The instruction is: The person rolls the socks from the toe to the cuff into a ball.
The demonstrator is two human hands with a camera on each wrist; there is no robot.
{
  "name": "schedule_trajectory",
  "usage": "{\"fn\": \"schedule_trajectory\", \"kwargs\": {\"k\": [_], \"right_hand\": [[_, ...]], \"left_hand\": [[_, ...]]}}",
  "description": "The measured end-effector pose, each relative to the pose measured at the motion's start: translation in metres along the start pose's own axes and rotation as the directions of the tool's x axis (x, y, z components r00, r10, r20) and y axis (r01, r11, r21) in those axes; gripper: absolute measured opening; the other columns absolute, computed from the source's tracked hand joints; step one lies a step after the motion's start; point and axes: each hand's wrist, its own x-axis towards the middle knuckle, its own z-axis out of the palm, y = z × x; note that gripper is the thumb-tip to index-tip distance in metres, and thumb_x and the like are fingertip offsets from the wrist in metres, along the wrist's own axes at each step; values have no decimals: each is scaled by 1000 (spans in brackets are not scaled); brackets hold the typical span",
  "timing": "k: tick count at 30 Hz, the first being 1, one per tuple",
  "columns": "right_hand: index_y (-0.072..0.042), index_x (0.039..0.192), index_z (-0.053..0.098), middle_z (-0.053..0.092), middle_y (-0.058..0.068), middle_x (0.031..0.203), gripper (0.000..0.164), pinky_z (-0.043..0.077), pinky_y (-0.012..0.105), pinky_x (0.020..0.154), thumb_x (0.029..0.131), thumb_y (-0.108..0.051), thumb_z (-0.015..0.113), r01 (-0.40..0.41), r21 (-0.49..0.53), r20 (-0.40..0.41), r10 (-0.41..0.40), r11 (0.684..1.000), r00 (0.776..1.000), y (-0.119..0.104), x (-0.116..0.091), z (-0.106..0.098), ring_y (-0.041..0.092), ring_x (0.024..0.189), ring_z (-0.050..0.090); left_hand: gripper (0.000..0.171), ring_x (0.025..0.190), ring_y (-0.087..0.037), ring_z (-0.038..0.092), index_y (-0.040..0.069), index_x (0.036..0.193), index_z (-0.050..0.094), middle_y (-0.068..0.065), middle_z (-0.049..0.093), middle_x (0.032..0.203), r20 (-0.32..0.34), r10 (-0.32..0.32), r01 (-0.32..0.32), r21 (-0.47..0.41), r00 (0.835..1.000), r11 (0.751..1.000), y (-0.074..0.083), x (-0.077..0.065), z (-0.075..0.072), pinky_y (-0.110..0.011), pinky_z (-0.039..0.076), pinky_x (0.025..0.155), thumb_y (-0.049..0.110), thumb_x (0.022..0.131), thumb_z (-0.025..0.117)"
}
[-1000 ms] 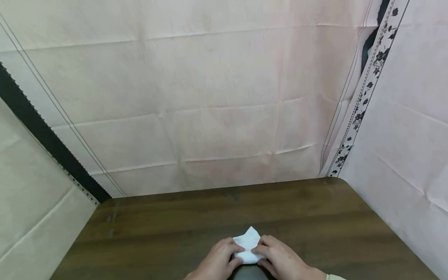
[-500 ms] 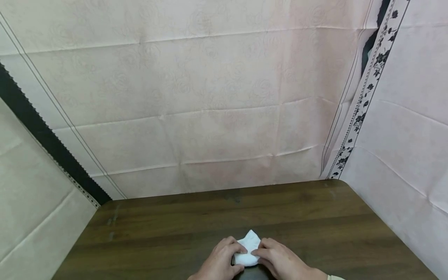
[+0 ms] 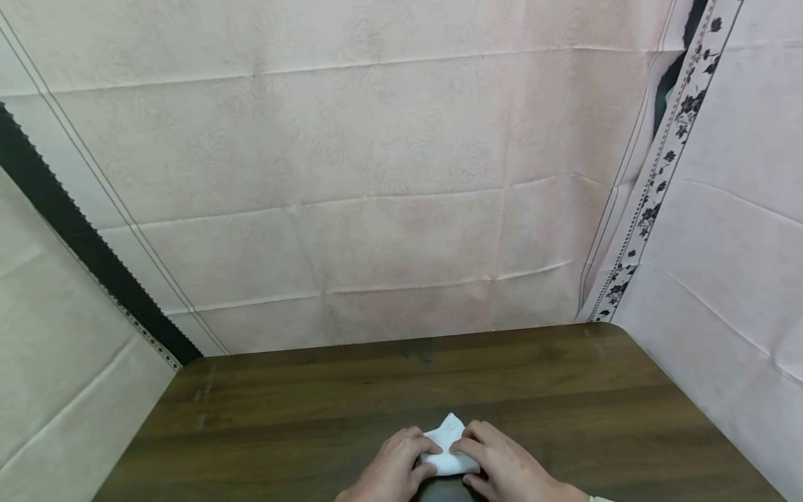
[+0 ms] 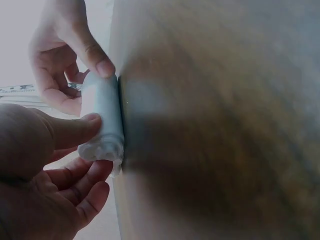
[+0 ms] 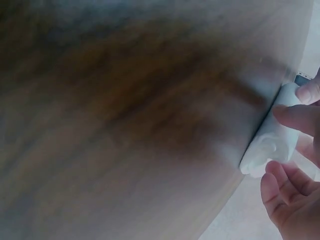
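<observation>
A small white cloth (image 3: 447, 434), rolled into a short cylinder along its near side, lies on the brown wooden table. One pointed corner sticks out flat on the far side. My left hand (image 3: 394, 466) holds the roll's left end, its thumb on the near side and its fingers over the top. At the other end, my right hand (image 3: 509, 466) pinches the roll between thumb and fingers. Layered folds show at the end of the cloth roll (image 4: 104, 117) in the left wrist view. The right wrist view shows the right thumb pressing along the roll (image 5: 274, 137).
The wooden table (image 3: 301, 411) has a few pale scuffs at its far left. White patterned sheets (image 3: 376, 174) hang behind it and on both sides. A dark grey patch (image 3: 447, 489) shows just below the roll at the bottom of the head view.
Both hands stay at the roll, with small finger shifts. The right thumb has moved slightly nearer to me, and more of the roll's right end shows. The head view has shifted a little.
</observation>
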Motion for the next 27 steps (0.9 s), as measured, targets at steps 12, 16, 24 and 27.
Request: {"fn": "schedule_trajectory", "kwargs": {"k": [12,16,24,27], "right_hand": [[-14,109,71,57,-6,100,29,44,14,69,83,-5,81,1,8,27,-2,1000,1000,3,1,0,2,84,52],[-13,111,72,59,-5,100,27,44,13,68,87,-4,78,-9,40,48,7,999,999,3,1,-1,1,84,52],[-14,111,73,59,-5,98,25,41,10,68,88,-3,76,14,7,24,-14,1000,1000,3,3,0,0,82,51],[-14,111,73,59,-5,97,24,40,9,67,90,-3,74,7,22,34,-8,1000,999,3,3,0,-1,80,50]], "left_hand": [[20,85,-1,51,14,112,75,14,59,97,8,-45,45,-21,999,999,1,0,0,-24,47,75,19,92,76],[23,88,-2,50,13,112,75,13,57,99,-36,-28,28,-8,999,1000,2,-2,1,-25,47,77,19,89,79],[27,95,-4,50,18,107,72,14,56,103,-74,-4,6,25,997,1000,4,-3,2,-26,47,81,13,83,84],[28,94,-4,51,18,106,73,14,57,103,-75,2,0,28,997,1000,3,-3,3,-26,46,80,12,82,85]]}}
